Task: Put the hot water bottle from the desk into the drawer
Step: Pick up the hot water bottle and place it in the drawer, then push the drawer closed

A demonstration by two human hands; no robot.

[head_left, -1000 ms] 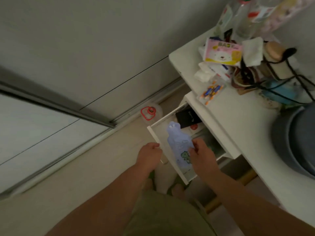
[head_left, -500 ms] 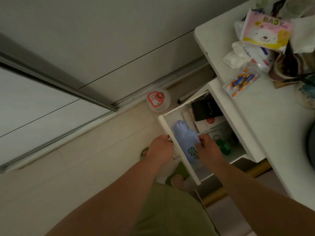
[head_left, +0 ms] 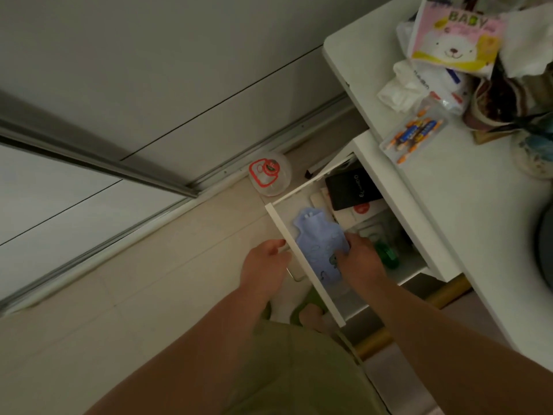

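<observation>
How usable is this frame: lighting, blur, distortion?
Head view: dim and soft throughout, no glare; wide-angle bends the desk edge; the hot water bottle in the drawer stays legible; the right hand is slightly blurred.

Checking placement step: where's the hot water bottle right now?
Head view: hot water bottle lies inside the open drawer against its front panel, under the right hand, left of a green item.

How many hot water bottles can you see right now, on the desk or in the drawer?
1. The pale blue hot water bottle lies in the open drawer against its front panel, under the right hand. Desk clutter could hide others.
</observation>
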